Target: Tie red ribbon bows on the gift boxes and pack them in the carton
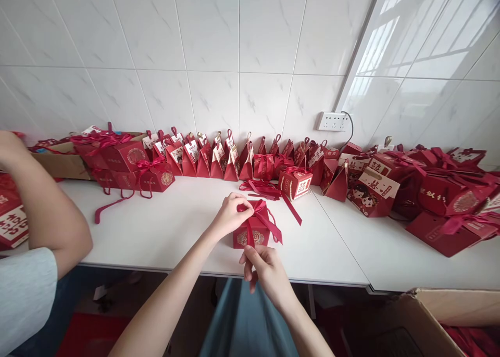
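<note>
A small red gift box (239,238) with a gold round pattern stands on the white table in front of me. On its top is a dark pink ribbon (269,220) tied in a bow, one tail hanging to the right. My left hand (233,214) is closed at the upper left of the box, thumb and finger pinching the bow. Just below the front of the box, my right hand (266,271) has its fingers curled and the thumb against the hanging ribbon tail. The spot where they grip the tail is partly hidden.
Loose ribbons (263,189) and a red box with a rope handle (296,183) lie behind. Several peaked boxes (216,162) line the wall; more boxes (455,190) are stacked right. A person's arm (58,211) is at left. An open carton (457,300) stands lower right.
</note>
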`<state>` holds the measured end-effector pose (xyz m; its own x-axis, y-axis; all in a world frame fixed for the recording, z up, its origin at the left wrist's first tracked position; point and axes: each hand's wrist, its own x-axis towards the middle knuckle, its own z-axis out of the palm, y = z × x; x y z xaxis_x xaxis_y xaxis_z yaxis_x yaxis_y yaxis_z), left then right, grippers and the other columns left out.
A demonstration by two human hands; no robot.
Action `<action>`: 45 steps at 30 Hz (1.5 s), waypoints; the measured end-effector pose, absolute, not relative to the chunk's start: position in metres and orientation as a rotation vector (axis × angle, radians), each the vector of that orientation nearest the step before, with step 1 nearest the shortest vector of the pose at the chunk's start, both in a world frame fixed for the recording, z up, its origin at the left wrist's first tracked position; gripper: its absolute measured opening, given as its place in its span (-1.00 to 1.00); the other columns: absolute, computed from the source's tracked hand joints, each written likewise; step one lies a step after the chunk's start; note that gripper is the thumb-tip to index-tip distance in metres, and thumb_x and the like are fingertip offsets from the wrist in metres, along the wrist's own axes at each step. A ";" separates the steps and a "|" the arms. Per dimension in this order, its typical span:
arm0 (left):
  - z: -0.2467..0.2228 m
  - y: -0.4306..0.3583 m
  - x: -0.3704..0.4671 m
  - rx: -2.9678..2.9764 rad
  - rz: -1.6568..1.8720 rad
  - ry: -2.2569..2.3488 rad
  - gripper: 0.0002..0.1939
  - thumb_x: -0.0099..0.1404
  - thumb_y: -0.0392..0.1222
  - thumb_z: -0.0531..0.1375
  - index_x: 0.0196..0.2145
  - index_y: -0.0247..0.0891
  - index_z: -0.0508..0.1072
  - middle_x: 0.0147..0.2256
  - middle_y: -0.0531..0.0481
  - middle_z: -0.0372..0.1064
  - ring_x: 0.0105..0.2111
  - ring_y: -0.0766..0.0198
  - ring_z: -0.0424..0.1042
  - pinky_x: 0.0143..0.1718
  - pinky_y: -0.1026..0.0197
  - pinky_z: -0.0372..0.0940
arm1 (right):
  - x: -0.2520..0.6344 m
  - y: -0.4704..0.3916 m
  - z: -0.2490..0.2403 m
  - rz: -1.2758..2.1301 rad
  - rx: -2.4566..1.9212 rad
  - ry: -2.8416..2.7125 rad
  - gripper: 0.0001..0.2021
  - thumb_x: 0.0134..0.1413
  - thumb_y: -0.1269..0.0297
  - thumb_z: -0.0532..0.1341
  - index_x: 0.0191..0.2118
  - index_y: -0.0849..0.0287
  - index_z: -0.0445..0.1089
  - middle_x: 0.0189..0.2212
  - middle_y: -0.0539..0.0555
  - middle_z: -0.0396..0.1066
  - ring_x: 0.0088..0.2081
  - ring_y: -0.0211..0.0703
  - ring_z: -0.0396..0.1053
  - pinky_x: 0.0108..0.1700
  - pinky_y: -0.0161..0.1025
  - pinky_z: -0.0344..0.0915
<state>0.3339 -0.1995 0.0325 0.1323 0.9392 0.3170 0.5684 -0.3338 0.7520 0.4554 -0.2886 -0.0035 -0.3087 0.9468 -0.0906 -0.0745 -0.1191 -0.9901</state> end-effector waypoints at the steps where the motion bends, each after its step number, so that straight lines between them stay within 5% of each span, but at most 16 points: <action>1: 0.033 -0.199 0.334 1.951 1.078 1.433 -0.92 0.10 -0.19 0.19 -0.48 -0.19 0.48 -0.19 -0.07 0.32 -0.05 0.10 0.32 0.09 -0.02 0.15 | 0.459 -0.290 -0.002 1.561 -1.074 -1.355 -0.52 0.01 -0.13 0.08 -0.46 0.25 0.40 -0.74 -0.08 0.22 -0.71 -0.37 0.13 -0.71 -0.42 0.16; 6: 0.037 -0.204 0.322 1.796 1.191 1.371 -0.81 0.16 -0.07 0.14 -0.33 -0.19 0.45 -0.12 -0.06 0.37 -0.04 0.13 0.33 0.04 0.09 0.17 | 0.503 -0.290 0.029 1.673 -1.177 -1.881 -0.60 -0.02 -0.06 0.18 -0.50 0.24 0.42 -0.63 0.02 0.38 -0.61 -0.31 0.29 -0.71 -0.46 0.11; 10: 0.034 -0.215 0.308 1.608 1.293 1.474 -0.79 0.15 -0.07 0.08 -0.33 -0.22 0.41 -0.16 -0.06 0.38 -0.10 0.14 0.35 -0.07 0.14 0.21 | 0.538 -0.266 0.057 1.243 -1.368 -1.788 -0.56 0.07 -0.08 0.07 -0.53 0.22 0.35 -0.71 -0.07 0.24 -0.70 -0.39 0.12 -0.72 -0.45 -0.02; 16: 0.031 -0.228 0.310 1.639 1.203 1.559 -0.74 0.15 0.04 0.11 -0.48 -0.22 0.29 -0.48 0.08 0.30 -0.42 0.27 0.33 -0.33 0.24 0.20 | 0.526 -0.210 0.044 0.729 -1.306 -1.766 -0.63 0.02 0.03 0.17 -0.18 0.22 0.39 -0.41 0.05 0.41 -0.45 -0.25 0.32 -0.40 -0.29 0.27; 24: 0.032 -0.216 0.317 1.620 1.120 1.542 -0.68 0.19 0.06 0.05 -0.54 -0.23 0.27 -0.55 0.09 0.27 -0.49 0.28 0.29 -0.43 0.27 0.12 | 0.498 -0.201 0.027 0.953 -1.305 -1.502 -0.60 -0.04 -0.11 0.13 -0.56 0.15 0.19 -0.70 -0.12 0.16 -0.72 -0.36 0.08 -0.67 -0.35 0.02; 45: 0.024 -0.215 0.335 1.461 1.214 1.753 -0.76 0.26 -0.13 -0.03 -0.55 -0.18 0.11 -0.62 0.13 0.13 -0.58 0.29 0.19 -0.52 0.26 0.03 | 0.486 -0.214 -0.003 1.400 -1.037 -0.985 -0.62 -0.11 -0.05 0.19 -0.58 0.14 0.13 -0.73 -0.16 0.06 -0.73 -0.42 -0.06 -0.70 -0.39 -0.14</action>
<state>0.3351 -0.2151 0.0241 -0.2582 0.9570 0.1325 0.4606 0.0013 0.8876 0.4864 -0.2141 -0.0032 -0.0370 0.9971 -0.0665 -0.2746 -0.0742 -0.9587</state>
